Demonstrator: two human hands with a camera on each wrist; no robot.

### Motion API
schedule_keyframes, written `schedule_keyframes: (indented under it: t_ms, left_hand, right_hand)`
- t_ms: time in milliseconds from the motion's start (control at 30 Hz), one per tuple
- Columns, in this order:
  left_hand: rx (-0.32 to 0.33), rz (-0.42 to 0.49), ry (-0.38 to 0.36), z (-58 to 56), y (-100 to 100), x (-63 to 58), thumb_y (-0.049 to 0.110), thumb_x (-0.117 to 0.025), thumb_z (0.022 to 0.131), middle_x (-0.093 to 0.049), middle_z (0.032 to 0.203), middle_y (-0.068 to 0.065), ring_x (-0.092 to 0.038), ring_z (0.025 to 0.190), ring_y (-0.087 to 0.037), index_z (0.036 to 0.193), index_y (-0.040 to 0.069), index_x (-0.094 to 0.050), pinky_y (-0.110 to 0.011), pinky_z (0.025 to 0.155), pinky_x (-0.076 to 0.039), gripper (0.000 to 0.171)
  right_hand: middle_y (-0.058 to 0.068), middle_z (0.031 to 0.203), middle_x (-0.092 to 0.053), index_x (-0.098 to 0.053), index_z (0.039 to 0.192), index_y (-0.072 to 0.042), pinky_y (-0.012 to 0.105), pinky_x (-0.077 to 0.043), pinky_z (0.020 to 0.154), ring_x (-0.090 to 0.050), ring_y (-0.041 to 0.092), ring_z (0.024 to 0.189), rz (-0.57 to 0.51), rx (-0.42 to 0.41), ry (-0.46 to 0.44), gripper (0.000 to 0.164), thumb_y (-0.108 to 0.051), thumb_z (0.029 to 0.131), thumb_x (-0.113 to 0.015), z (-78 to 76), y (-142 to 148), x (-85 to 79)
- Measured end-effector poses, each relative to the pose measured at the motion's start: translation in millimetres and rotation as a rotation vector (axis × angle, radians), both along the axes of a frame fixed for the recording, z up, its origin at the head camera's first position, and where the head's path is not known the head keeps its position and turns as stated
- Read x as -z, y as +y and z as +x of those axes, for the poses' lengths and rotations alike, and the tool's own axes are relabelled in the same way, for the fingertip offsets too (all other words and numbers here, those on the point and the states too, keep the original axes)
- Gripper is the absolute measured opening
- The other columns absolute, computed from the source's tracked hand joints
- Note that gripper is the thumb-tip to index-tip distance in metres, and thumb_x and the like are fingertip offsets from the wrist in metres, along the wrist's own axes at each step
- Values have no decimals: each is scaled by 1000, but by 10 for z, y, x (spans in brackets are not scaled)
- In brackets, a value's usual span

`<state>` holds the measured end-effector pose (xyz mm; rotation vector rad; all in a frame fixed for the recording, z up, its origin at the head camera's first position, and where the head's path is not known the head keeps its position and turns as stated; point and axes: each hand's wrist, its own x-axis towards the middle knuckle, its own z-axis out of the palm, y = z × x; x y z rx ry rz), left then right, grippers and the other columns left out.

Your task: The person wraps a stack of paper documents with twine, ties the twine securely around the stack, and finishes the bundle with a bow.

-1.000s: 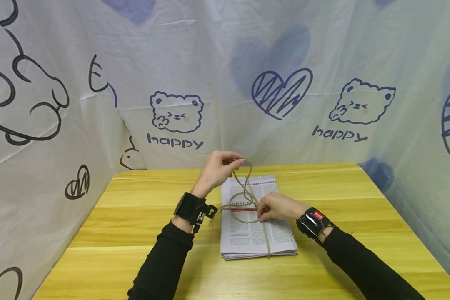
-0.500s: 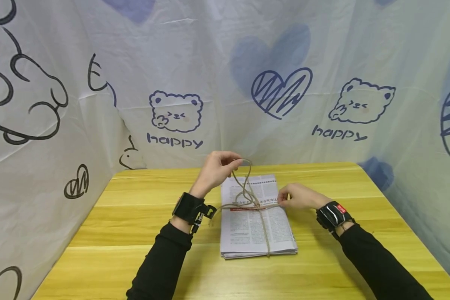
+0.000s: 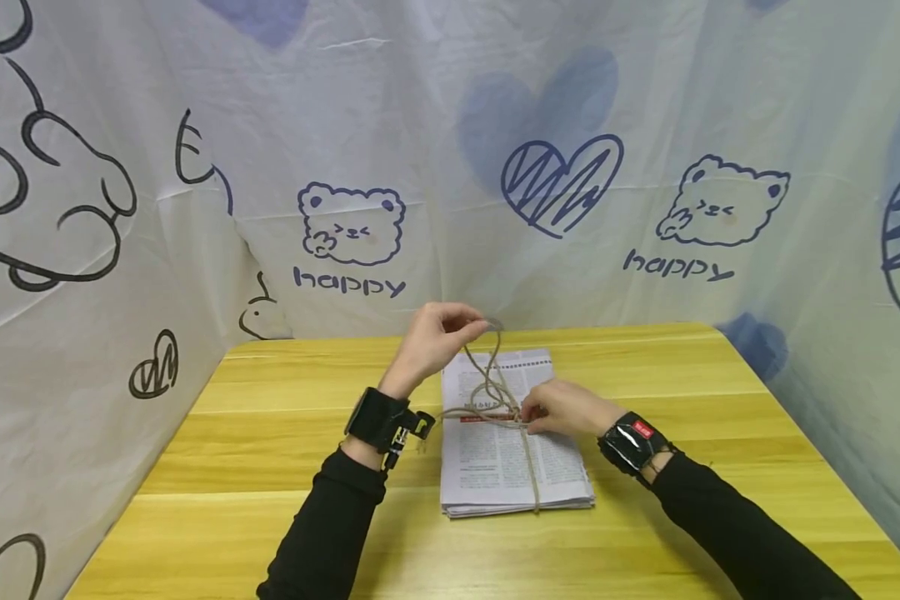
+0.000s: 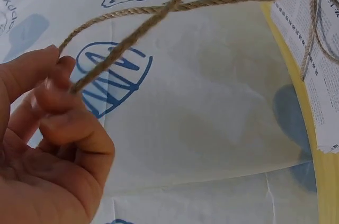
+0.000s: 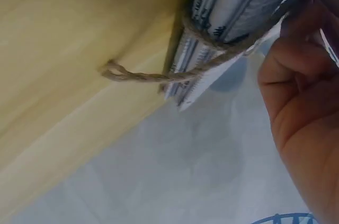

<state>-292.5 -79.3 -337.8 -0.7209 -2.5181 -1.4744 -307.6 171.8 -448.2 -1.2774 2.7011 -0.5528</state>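
A stack of newspapers (image 3: 487, 483) lies flat, with brown twine (image 3: 531, 467) passing across it both ways and crossing near its middle. Above the far edge, my left hand (image 3: 438, 337) pinches a raised loop of the twine; in the left wrist view two strands (image 4: 132, 37) run from the fingertips back to the stack. My right hand (image 3: 566, 407) is low over the stack, thumb and fingers pinching twine beside the crossing; its fingertips are partly hidden. In the right wrist view, a doubled twine end (image 5: 143, 77) sticks out past the stack's side.
The stack rests on a yellow wood-grain table (image 3: 292, 475). A pale cloth curtain (image 3: 435, 125) with printed hearts and bears hangs behind the table and along its sides.
The right hand first drew a twine strand out to the right edge of the stack, then came back left to the crossing. The left hand stays almost still with its loop.
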Motion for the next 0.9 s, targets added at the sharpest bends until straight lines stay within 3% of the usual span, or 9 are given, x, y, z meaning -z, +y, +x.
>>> schedule_keyframes:
  t_ms: [100,233,433,633,833,900]
  left_hand:
    - [7,32,-4,29,-43,32,24,-67,95,-71,90,-4,-60,74,-28,105,11,-75,-29,64,-46,18]
    - [-15,86,-17,79,-109,87,23,-67,94,-71,92,-5,-59,76,-23,104,11,-75,-30,68,-46,17]
    - [-44,121,-39,116,-145,170,25,-68,93,-71,91,-8,-59,76,-20,102,13,-76,-30,69,-46,16]
    - [-41,144,-53,132,-128,222,25,-68,93,-69,86,-7,-56,73,-22,102,12,-76,-29,66,-43,18]
    - [-35,128,-38,113,-98,236,24,-69,93,-68,83,-5,-55,70,-24,101,13,-76,-29,64,-43,16]
    - [-34,121,-41,118,-91,236,23,-68,93,-68,84,-6,-56,72,-28,102,12,-75,-29,64,-43,15]
  right_hand:
    - [-9,81,-67,-75,90,-14,23,-48,68,-55,2,71,-8,0,-9,4,-15,88,-72,-12,-38,16]
    - [-5,84,-68,-74,96,-12,22,-47,65,-54,3,69,-67,33,-88,11,-11,92,-64,-50,-52,6]
    - [-4,74,-66,-75,83,-16,21,-42,55,-50,4,59,-122,131,-164,15,-23,93,-68,-138,-102,-18]
    - [2,65,-65,-75,85,-11,26,-45,45,-49,7,45,-158,177,-248,12,-15,93,-67,-195,-190,-55]
    - [0,66,-69,-74,80,-13,25,-43,45,-52,7,46,-161,205,-196,9,-14,89,-72,-253,-271,-36]
    - [-1,64,-68,-73,85,-10,24,-42,46,-52,7,47,-151,226,-188,5,-15,87,-74,-268,-299,-19]
